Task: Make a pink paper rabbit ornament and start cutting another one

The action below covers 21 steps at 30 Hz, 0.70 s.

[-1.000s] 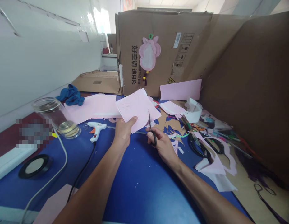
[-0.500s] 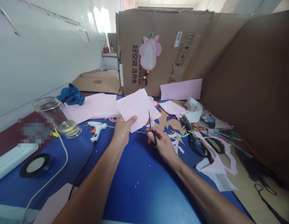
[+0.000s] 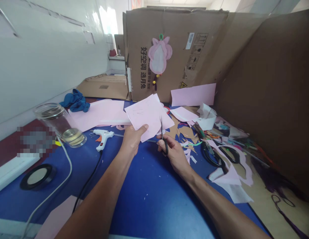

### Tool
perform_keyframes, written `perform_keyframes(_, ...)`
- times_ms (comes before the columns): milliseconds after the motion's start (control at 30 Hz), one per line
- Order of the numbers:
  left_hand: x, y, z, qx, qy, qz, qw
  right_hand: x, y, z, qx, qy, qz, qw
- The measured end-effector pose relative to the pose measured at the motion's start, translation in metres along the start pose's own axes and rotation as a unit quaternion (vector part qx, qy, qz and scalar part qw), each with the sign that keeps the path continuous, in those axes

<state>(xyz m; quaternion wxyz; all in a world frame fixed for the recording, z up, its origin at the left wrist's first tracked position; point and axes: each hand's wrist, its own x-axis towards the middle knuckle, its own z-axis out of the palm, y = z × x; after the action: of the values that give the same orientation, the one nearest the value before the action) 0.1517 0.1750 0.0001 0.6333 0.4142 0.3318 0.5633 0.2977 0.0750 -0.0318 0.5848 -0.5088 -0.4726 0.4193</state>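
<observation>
My left hand (image 3: 133, 137) pinches the lower edge of a stack of pink sheets (image 3: 147, 114), thumb on top. Faint pencil-like lines mark the upper sheet, and the sheets fan out a little at the right. Small scissors with black handles (image 3: 165, 147) are in my right hand (image 3: 175, 153), its fingers in the loops. The blades point upward at the right side of the pink sheets; whether they are parted is hard to make out. Pink and brown offcuts (image 3: 185, 131) lie on the blue table (image 3: 144, 192) beyond my right hand.
A white glue gun (image 3: 104, 137) with a black cord lies left of my left hand. Farther left are a glass jar (image 3: 59, 122) and black tape (image 3: 37, 176). Large black-handled shears (image 3: 211, 156) lie among scraps at right. A pink cut-out ornament (image 3: 159, 56) hangs on the cardboard (image 3: 179, 20).
The lower right edge of the pink sheets has come away along the blades, and the scissors sit slightly farther right and lower against them. Both hands keep their hold.
</observation>
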Motion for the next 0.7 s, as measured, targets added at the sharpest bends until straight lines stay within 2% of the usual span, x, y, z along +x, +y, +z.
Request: perform_keyframes(700, 0.0018, 0.0022, -0.0020, -0.003, -0.008, -0.009, 1.000, 0.0001, 0.0026, -0.0026, -0.015, 0.001, -0.007, 1.000)
